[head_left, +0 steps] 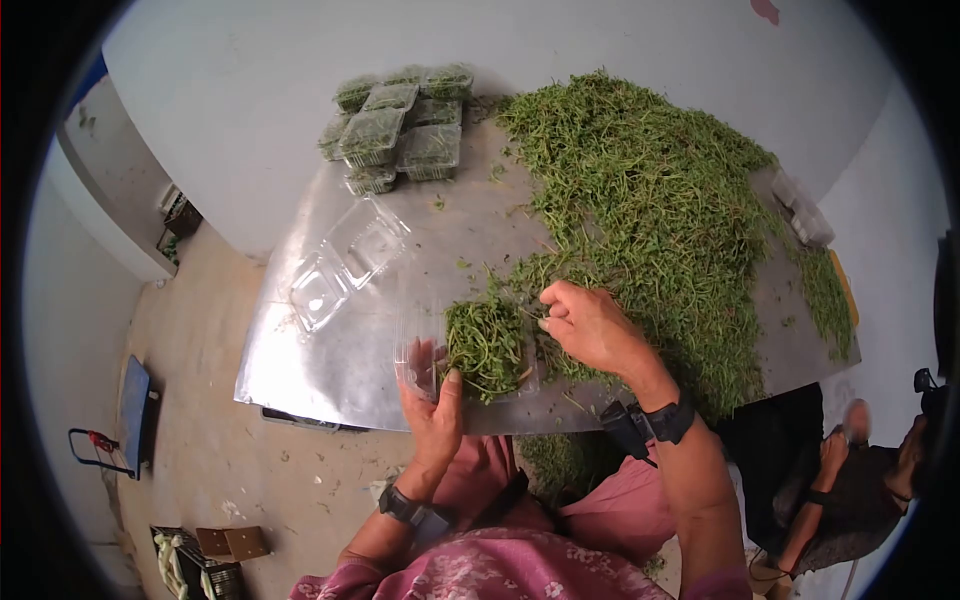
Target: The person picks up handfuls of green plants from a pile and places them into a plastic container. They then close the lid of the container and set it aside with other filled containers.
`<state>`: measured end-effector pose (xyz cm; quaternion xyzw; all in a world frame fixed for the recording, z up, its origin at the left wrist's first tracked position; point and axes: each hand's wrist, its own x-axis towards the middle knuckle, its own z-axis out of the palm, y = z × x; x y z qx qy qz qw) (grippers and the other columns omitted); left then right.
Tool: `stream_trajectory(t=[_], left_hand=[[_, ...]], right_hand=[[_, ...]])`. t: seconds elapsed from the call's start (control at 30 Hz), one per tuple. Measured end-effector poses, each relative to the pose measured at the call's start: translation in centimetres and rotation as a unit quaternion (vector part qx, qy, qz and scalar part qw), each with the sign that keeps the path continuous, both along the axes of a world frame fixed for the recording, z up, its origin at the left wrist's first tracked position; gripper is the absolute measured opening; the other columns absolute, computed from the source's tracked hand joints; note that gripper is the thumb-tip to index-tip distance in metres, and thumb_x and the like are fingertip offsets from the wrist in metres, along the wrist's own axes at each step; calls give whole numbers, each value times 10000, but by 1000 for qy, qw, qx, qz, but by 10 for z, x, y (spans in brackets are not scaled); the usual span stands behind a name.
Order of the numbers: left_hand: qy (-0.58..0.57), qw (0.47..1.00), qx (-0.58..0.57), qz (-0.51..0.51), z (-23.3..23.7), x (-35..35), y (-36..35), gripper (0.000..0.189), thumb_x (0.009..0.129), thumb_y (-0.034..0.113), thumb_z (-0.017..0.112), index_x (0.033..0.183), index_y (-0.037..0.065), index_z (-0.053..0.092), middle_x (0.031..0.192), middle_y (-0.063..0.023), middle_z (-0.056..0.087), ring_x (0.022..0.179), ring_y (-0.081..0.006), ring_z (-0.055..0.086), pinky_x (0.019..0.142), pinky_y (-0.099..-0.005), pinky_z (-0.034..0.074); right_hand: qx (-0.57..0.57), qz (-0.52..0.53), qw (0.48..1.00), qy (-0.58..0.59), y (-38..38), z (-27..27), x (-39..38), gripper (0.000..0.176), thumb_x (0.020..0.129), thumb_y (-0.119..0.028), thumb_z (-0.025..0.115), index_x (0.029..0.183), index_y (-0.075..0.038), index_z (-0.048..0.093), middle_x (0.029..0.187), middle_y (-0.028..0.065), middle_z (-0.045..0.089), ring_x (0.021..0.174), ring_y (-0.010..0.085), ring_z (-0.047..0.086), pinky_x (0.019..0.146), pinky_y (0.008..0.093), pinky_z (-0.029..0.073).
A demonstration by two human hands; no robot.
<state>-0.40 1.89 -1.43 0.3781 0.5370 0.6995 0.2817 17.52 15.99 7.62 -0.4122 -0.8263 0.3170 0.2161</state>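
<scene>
Green sprigs (485, 345) lying nine o'clock of right hand (595, 328) | nearer left hand (435, 408) holding box (424, 322) | right hovering bunched, pinch unclear

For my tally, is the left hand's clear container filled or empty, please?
Filled: leafy green stems are heaped inside the clear container by the left hand.
</scene>
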Motion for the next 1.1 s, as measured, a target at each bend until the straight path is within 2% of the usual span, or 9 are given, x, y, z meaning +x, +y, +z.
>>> stream_trajectory(t=[0.13,0.33,0.43,0.57,0.67,0.77,0.87,0.97,1.1], left_hand=[[-3,1000,-3,2,1,1,0,614,905,45,587,1413,-53,256,1403,-218,401,1259,-272,452,1050,-371,359],[21,1000,-9,8,0,-1,1,590,907,53,590,1399,-47,282,1391,-209,415,1242,-268,464,1038,-365,369],[50,999,-18,11,-3,-2,0,587,899,61,605,1392,-32,300,1350,-188,445,1213,-256,480,1025,-361,380],[49,999,-5,15,-1,0,3,593,885,74,632,1382,-18,324,1285,-157,473,1173,-230,491,1001,-342,394],[92,995,-23,30,3,1,2,590,877,77,646,1371,-18,338,1274,-142,475,1163,-210,488,985,-325,401],[114,992,-50,32,2,-1,1,606,868,32,635,1383,-31,321,1365,-174,454,1199,-221,489,998,-332,403],[39,998,-41,12,10,3,0,614,880,53,634,1395,-34,310,1366,-185,452,1209,-232,485,1012,-343,388],[48,999,-20,-10,7,-2,-2,589,940,178,579,1411,-32,294,1378,-199,439,1228,-257,472,1036,-365,364],[78,997,9,-9,-3,-9,-2,659,988,433,417,1418,-48,279,1385,-219,425,1257,-290,444,1072,-395,323]], right_hand=[[-16,18,1000,0,-2,-12,-6,171,809,-53,616,964,18,599,820,172,662,752,307,658,672,376,511],[153,31,984,82,0,-27,-19,58,801,-9,596,853,12,610,761,163,613,693,334,615,610,406,479],[167,11,986,23,-6,-28,-30,89,784,13,579,838,-27,638,771,120,589,744,309,581,669,409,454],[265,81,957,-91,-13,-30,-41,208,727,17,570,853,-109,680,778,57,564,876,248,508,810,388,355],[257,105,958,-77,-9,-27,-38,188,758,7,570,871,-105,669,792,64,578,867,244,519,800,391,357],[255,82,963,-30,-6,-21,-33,134,792,-12,577,878,-75,658,822,81,601,850,268,552,793,409,394],[186,97,977,48,-4,-6,-27,85,820,-42,595,892,-29,639,846,104,614,812,299,584,752,412,448],[118,166,976,79,-19,21,-27,115,806,-68,638,888,7,609,838,134,602,789,333,596,691,400,482],[89,221,968,82,-33,9,-41,154,768,-76,673,886,-9,601,843,148,578,805,361,590,713,427,480]])
